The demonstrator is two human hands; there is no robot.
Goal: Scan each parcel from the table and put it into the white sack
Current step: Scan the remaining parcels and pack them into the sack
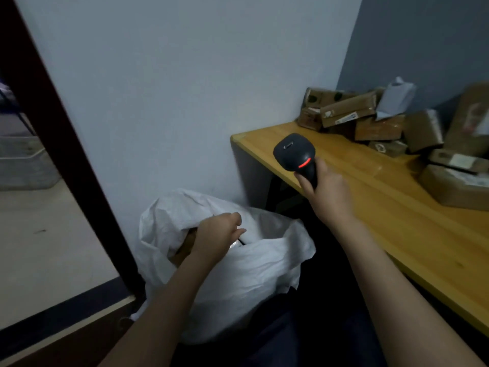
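- Parcels (370,115), brown taped ones, are piled up at the upper right of the frame on the far end of the table (370,207). More of them run along the right edge, and a white packet (395,98) sits on top of the heap.
- sack (251,274) is down at lower centre, slumped against the wall (185,75) just left of the table, with its mouth open. Something brown (185,250) shows inside on the left.
- left hand (219,234) is right at the sack's mouth, back of the hand up, fingers bent and pointing in. Honestly can't tell if it's got hold of anything; there's a shiny dark bit right under the fingertips.
- right hand (328,192) is wrapped tight round the handle of a black scanner (296,152), held up over the table's near-left corner with a red light glowing on it.
- dark door frame (66,154) cuts diagonally across the left side.
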